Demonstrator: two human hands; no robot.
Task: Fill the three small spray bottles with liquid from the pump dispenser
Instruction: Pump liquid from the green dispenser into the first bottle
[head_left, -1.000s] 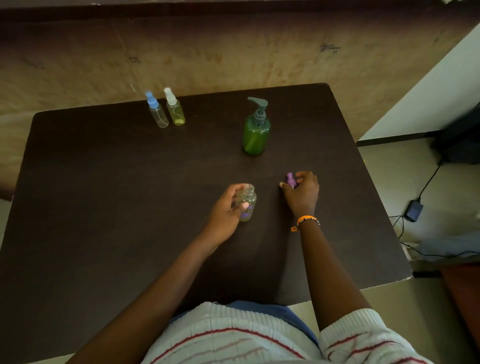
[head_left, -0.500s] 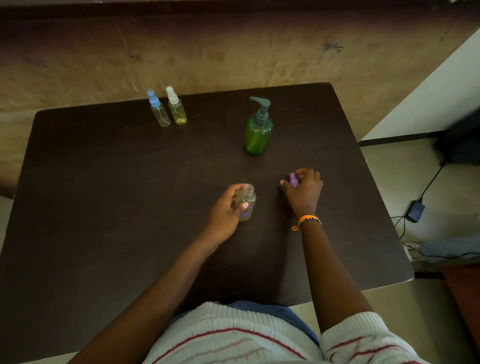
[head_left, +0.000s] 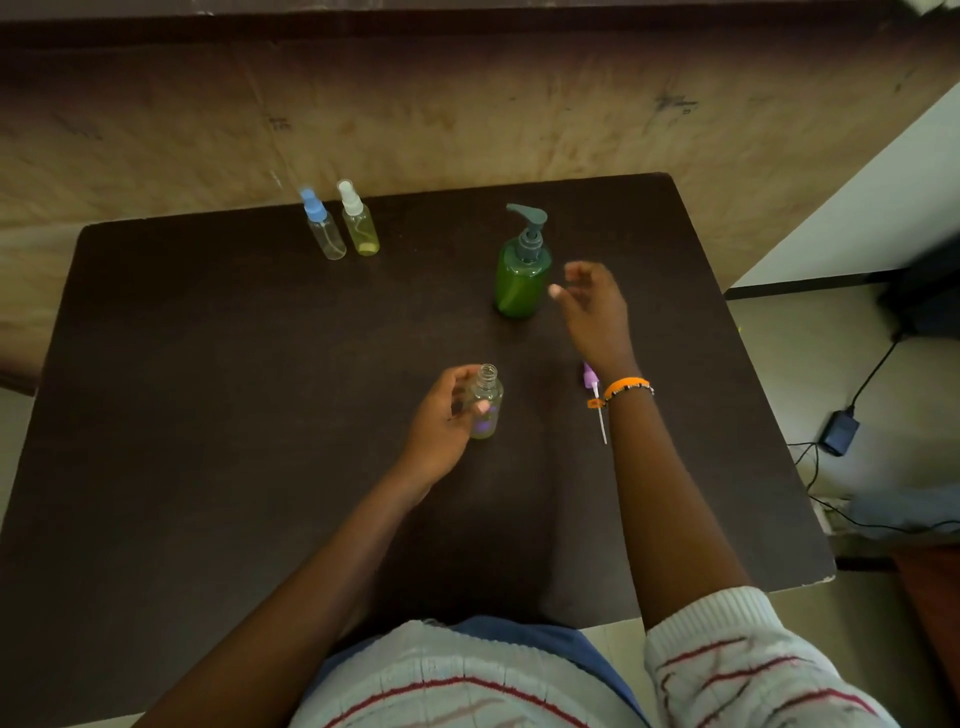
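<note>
Left hand: the left hand (head_left: 441, 418) was curled round the uncapped bottle (head_left: 484, 401), with the thumb laid across the front of the bottle and the fingers wrapped behind it.
Uncapped bottle: a small clear bottle was held upright on the table (head_left: 208, 415), its threaded neck open at the top; a purple patch was seen low on its body.
Right hand: the right hand (head_left: 592, 306) was raised above the table just to the right of the pump dispenser (head_left: 522, 265), fingers loosely spread toward it, nothing held; contact with the dispenser could not be told because of blur.
Pump dispenser: a green bottle with a grey pump head was stood upright toward the far right of the table, nozzle pointed left.
Purple sprayer cap: the purple sprayer cap (head_left: 589, 375) with its thin white dip tube was laid flat on the table beside the right wrist, well apart from the open bottle.
Other spray bottles: the blue-capped bottle (head_left: 323, 226) and the white-capped bottle (head_left: 359, 221) were stood side by side, capped, at the far left of the table.
Wrist: an orange bracelet (head_left: 626, 387) was worn on the right wrist.
Floor: a black adapter (head_left: 837, 431) with cables was seen to the right of the table.
</note>
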